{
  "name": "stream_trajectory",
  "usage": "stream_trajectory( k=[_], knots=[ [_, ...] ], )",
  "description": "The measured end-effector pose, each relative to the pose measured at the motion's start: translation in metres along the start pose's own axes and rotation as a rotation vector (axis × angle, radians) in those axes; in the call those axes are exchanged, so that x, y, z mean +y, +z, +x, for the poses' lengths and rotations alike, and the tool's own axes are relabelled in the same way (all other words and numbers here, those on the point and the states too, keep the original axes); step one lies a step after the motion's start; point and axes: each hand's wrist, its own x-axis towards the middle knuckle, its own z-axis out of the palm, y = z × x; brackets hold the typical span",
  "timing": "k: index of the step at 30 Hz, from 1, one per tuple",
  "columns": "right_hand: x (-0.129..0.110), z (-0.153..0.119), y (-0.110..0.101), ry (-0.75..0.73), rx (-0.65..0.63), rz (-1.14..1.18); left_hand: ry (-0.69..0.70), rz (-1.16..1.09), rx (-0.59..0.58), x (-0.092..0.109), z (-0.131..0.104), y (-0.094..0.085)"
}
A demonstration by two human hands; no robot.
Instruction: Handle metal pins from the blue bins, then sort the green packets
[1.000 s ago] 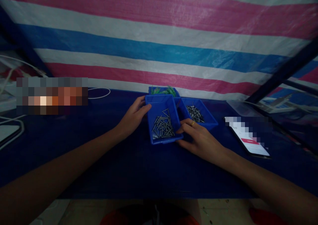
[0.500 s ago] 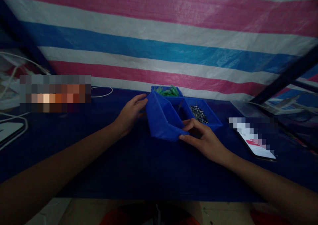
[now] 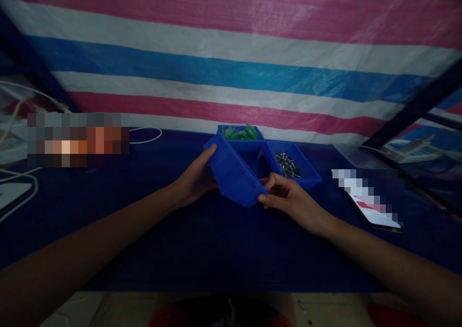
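Here, tilted blue bin (image 3: pixel 236 175) between left grip (image 3: pixel 195 178) and right grip (image 3: pixel 292 197), clasped by both

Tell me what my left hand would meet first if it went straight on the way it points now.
The tilted blue bin, which your left hand already touches. Past that, probably the rear bin holding green pieces, though depth is hard to judge here.
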Motion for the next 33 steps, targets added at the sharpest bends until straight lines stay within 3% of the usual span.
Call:
stream_trajectory(
  k=[5, 14, 19, 26, 33],
  knots=[
    [0.003, 0.003, -0.001, 0.021, -0.009, -0.016, 0.078, -0.037, 0.060, -0.006, 0.006, -0.001],
    [-0.001, -0.003, -0.001, 0.071, -0.142, -0.242, 0.144, 0.186, 0.111, -0.001, 0.009, -0.007],
    [-0.006, -0.008, 0.000, -0.006, -0.125, -0.515, 0.151, 0.296, 0.121, 0.002, 0.011, -0.011],
    [-0.007, -0.008, 0.002, -0.093, -0.178, -0.612, 0.102, 0.335, 0.139, 0.000, 0.015, -0.014],
    [-0.004, -0.008, 0.000, -0.224, -0.189, -0.879, 0.071, 0.445, 0.197, 0.009, 0.013, -0.011]
  ],
)
